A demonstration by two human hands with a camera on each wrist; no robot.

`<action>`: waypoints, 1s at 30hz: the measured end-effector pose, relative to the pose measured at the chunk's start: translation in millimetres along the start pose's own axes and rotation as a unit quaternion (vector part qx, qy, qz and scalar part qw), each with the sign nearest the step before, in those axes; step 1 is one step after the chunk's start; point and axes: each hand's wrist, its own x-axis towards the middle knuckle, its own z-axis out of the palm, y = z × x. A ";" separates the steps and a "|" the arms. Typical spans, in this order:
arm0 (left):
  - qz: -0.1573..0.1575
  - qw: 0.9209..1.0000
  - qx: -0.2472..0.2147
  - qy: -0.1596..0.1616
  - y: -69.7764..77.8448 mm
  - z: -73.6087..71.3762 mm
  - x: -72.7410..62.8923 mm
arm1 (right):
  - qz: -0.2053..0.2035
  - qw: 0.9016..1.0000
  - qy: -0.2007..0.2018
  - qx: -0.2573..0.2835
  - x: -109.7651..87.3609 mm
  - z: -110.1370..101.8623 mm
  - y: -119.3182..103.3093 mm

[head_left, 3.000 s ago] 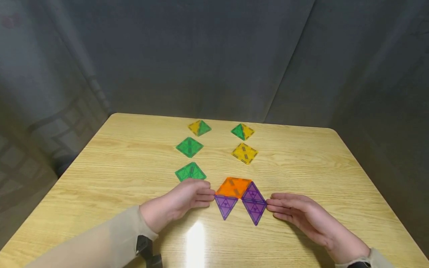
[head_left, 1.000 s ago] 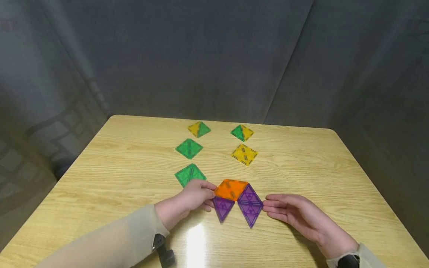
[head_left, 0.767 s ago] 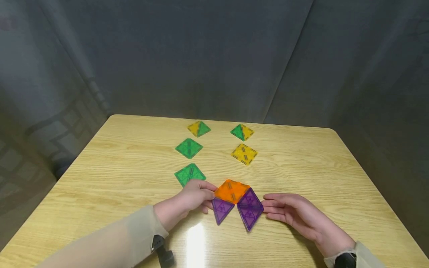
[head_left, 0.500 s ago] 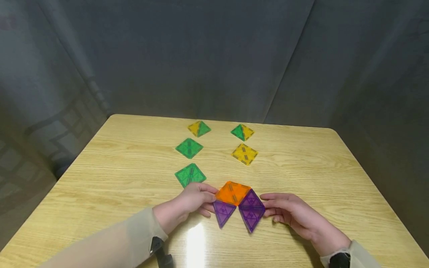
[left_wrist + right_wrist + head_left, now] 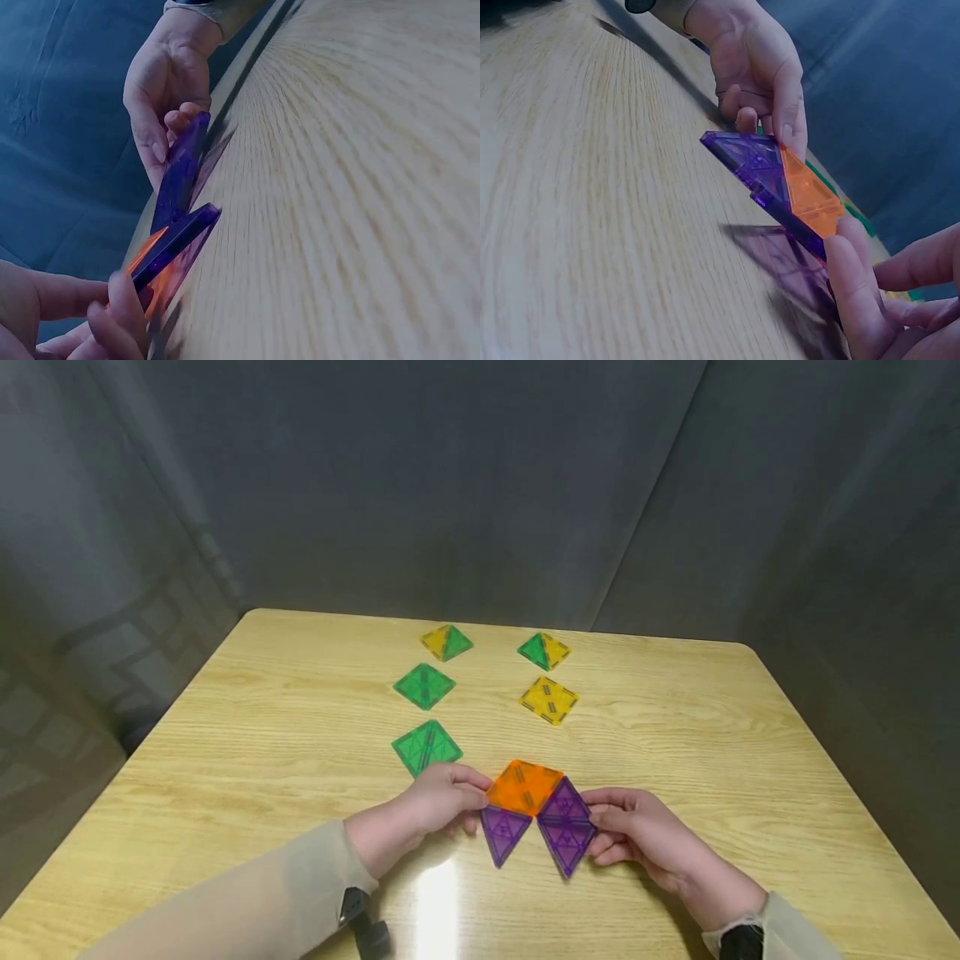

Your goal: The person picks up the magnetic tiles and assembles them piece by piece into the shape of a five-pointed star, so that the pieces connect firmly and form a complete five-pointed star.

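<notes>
Translucent magnetic tiles form a joined arch: an orange pair [image 5: 523, 787] at the top, one purple triangle [image 5: 504, 833] lower left, and two purple triangles [image 5: 567, 839] on the right. My left hand [image 5: 438, 802] pinches the left side, where orange meets purple, between thumb and fingers. On the opposite side my right hand [image 5: 648, 835] pinches the outer corner of the purple pair. In the right wrist view the purple tile [image 5: 746, 161] hangs just above the wood, with a purple-tinted shadow beneath. The left wrist view shows the tiles edge-on and slightly tilted.
Behind the arch, diamonds made of triangle tiles lie flat in two columns: two green ones [image 5: 424, 686] and a yellow-green one on the left, a yellow one [image 5: 550, 700] and a green-yellow one [image 5: 543, 651] on the right. A dark curtain [image 5: 450, 485] surrounds the wooden table [image 5: 262, 735].
Both hands first touched the arch's sides with straight fingers. The left hand then took a pinch grip, and later the right thumb closed onto the purple pair. The arch now sits off the table.
</notes>
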 end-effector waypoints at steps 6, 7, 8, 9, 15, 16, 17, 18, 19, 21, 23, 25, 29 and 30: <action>-0.011 0.999 -0.043 -0.008 -1.0 1.1 -1.2 | 0.004 1.000 0.005 0.005 0.6 1.9 1.1; -0.011 0.999 -0.048 -0.006 -1.2 1.2 -1.0 | 0.003 1.000 0.008 0.004 0.7 2.4 1.1; -0.012 0.999 -0.052 -0.003 -1.2 1.3 -0.8 | 0.002 1.000 0.010 0.001 0.8 2.9 1.0; -0.011 0.998 -0.055 0.000 -1.2 1.3 -0.7 | 0.001 1.000 0.014 0.000 1.0 3.4 1.0; -0.015 0.998 -0.066 0.007 -2.6 1.1 1.2 | -0.013 1.000 0.021 -0.016 1.2 4.9 1.9; -0.015 0.998 -0.067 0.007 -3.2 1.2 1.3 | -0.016 0.999 0.020 -0.019 1.0 5.1 2.1; -0.016 0.998 -0.068 0.006 -3.5 1.2 1.4 | -0.018 0.999 0.019 -0.022 0.7 5.1 2.4; -0.016 0.997 -0.069 0.006 -4.0 1.2 1.4 | -0.020 0.999 0.017 -0.027 0.4 5.0 2.7; -0.016 0.997 -0.069 0.005 -4.4 1.2 1.5 | -0.020 0.999 0.016 -0.031 0.3 4.9 2.9; -0.017 0.997 -0.070 0.004 -5.0 1.3 1.4 | -0.018 0.999 0.015 -0.039 -0.1 5.1 3.0; -0.020 0.997 -0.071 0.003 -5.1 1.3 1.4 | -0.015 0.999 0.014 -0.046 0.0 5.6 2.8; -0.022 0.997 -0.073 0.002 -5.3 1.4 1.3 | -0.014 0.999 0.014 -0.046 0.5 6.6 2.7; -0.027 0.997 -0.079 0.002 -5.6 1.6 1.2 | -0.012 0.999 0.022 -0.040 1.4 8.6 4.0; -0.027 0.996 -0.082 0.002 -5.9 1.6 1.3 | -0.012 0.999 0.023 -0.037 1.4 8.8 4.5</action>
